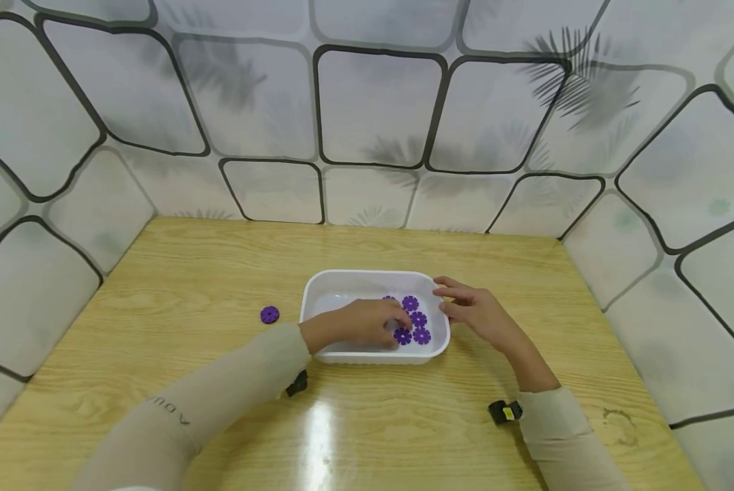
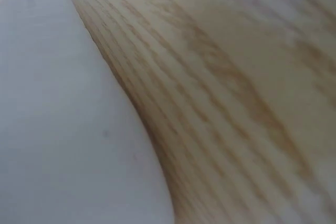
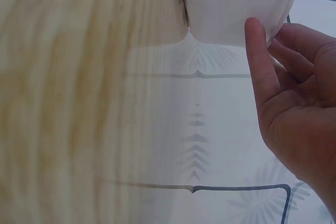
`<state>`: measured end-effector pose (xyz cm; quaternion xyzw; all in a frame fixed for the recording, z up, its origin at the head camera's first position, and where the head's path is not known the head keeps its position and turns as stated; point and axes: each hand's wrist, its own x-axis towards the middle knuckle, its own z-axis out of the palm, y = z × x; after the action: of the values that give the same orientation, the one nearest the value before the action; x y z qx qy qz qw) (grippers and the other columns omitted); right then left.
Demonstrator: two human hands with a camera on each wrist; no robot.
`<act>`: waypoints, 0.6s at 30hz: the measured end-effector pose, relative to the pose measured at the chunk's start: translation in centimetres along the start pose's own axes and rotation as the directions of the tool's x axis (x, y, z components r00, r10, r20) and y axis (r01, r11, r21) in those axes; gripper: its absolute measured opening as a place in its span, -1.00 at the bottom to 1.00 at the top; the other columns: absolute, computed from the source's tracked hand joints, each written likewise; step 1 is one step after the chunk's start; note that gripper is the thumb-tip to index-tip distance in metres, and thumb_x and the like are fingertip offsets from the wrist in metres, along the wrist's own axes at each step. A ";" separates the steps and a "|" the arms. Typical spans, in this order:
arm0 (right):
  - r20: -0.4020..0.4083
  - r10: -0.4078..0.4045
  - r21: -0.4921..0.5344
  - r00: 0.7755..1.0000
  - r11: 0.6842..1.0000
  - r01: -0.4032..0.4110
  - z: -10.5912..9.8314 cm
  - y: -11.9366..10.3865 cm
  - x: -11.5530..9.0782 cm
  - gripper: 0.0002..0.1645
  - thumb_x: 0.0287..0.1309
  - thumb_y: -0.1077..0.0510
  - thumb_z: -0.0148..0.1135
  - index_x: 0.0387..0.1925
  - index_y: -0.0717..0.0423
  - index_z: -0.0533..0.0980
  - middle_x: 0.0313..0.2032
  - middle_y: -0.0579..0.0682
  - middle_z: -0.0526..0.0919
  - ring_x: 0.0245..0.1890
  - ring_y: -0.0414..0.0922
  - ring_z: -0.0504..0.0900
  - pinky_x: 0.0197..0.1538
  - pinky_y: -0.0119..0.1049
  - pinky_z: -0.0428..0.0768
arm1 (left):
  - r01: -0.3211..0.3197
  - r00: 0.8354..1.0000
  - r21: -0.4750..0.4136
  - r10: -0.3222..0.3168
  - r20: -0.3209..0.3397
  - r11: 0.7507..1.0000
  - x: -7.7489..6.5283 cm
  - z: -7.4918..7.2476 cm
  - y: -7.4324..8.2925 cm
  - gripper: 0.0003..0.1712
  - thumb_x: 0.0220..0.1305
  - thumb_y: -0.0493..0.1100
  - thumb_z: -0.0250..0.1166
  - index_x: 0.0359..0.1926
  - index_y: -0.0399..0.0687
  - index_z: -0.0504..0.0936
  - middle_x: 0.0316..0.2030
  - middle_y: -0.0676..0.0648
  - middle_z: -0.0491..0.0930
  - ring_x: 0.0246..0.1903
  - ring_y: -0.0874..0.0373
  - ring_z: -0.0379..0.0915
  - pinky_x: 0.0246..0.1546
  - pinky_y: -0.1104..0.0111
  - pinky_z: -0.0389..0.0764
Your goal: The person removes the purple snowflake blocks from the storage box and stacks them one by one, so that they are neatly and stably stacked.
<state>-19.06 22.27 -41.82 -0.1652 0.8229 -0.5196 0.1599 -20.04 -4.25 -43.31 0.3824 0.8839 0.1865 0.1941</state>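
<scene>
A white plastic tray (image 1: 367, 357) stands on the table, with several purple notched discs (image 1: 419, 319) lying at the right end of its floor. My left hand (image 1: 367, 322) reaches over the tray's left side into it. Its fingers are bent down beside a disc (image 1: 402, 335), with a gap showing between thumb and index finger. At the right end, my right hand (image 1: 477, 312) holds the tray's rim. In the right wrist view, the thumb lies against the outer wall (image 3: 226, 3) and the other fingers reach round behind the edge. One more purple disc (image 1: 269, 314) lies outside, left of the tray.
The light wooden table (image 1: 219, 273) meets a patterned wall covering (image 1: 379, 109) at the back and both sides. Black wrist cameras sit under both sleeves, the right camera (image 1: 503, 412) low over the table. The tray's white side fills the left part of the left wrist view.
</scene>
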 end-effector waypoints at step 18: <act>-0.004 0.012 -0.006 1.000 1.000 -0.012 0.0 0.2 0.1 -0.45 0.42 0.01 0.21 0.31 0.20 0.48 0.54 0.02 0.19 0.31 0.13 0.50 -0.01 -0.30 0.70 | -0.052 0.999 0.092 0.051 0.019 0.994 0.1 0.2 0.2 -0.56 0.24 0.14 0.42 0.13 0.28 0.66 -0.08 0.21 0.54 -0.09 0.36 0.44 0.02 0.44 0.52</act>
<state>-19.15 22.31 -42.01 -0.1598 0.8257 -0.5166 0.1609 -19.94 -4.03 -43.41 0.4151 0.8799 0.1471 0.1786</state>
